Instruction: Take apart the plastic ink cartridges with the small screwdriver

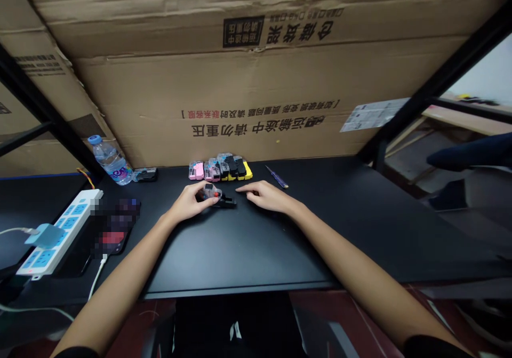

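My left hand (191,202) is closed around a small clear-and-black plastic device (212,192) with an orange-red spot. Its black end (227,202) sticks out to the right, low over the black table. To the right of that end, a small gap away, is my right hand (267,195). Its index finger stretches left, the other fingers are partly bent, and nothing shows in its grasp. Just behind my hands, similar small devices with clear tops stand in a row: pink ones (196,170), black ones (232,166) and a yellow one (247,171).
A screwdriver (277,177) lies right of the row. At the left are a black device (145,174), a water bottle (111,160), a power strip (60,232) with a charger (47,236), and a phone (120,224) on a cable. Cardboard (256,80) walls the table's back.
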`<state>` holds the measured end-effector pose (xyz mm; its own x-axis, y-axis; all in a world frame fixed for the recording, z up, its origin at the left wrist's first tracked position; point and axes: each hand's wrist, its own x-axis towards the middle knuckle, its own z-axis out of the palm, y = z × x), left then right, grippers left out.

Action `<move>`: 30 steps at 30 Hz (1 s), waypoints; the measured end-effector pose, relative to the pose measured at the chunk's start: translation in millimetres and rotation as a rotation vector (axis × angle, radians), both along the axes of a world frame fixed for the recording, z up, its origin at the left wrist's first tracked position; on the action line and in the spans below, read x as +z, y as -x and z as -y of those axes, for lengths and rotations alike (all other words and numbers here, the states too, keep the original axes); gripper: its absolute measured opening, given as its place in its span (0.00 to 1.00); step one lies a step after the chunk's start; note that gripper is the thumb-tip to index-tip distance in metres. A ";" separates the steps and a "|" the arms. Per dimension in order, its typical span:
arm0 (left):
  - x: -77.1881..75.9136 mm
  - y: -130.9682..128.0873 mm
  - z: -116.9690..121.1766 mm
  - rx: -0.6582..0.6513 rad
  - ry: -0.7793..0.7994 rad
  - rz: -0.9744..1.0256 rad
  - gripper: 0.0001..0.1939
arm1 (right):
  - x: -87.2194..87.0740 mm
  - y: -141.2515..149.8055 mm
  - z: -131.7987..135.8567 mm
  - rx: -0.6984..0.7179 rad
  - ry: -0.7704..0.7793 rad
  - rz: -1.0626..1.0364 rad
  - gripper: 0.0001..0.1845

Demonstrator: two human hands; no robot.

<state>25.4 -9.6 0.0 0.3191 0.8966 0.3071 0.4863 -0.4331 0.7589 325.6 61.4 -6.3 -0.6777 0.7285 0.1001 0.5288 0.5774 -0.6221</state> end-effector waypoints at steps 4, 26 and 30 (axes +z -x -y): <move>-2.1 0.9 -2.2 -0.014 -0.009 0.003 0.18 | -1.0 -4.2 -3.9 -0.053 -0.010 -0.001 0.23; -1.1 1.8 -1.2 0.003 -0.041 -0.034 0.17 | 4.0 -12.1 -11.1 -0.189 -0.020 0.062 0.12; -2.4 2.3 -1.7 -0.010 -0.033 -0.016 0.17 | 3.5 -11.2 -10.7 -0.190 -0.006 0.069 0.12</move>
<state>23.1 -7.9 -2.3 0.3329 0.8830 0.3310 0.4935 -0.4622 0.7368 336.7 72.1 -2.8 -0.5337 0.8433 0.0627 0.6697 0.4668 -0.5776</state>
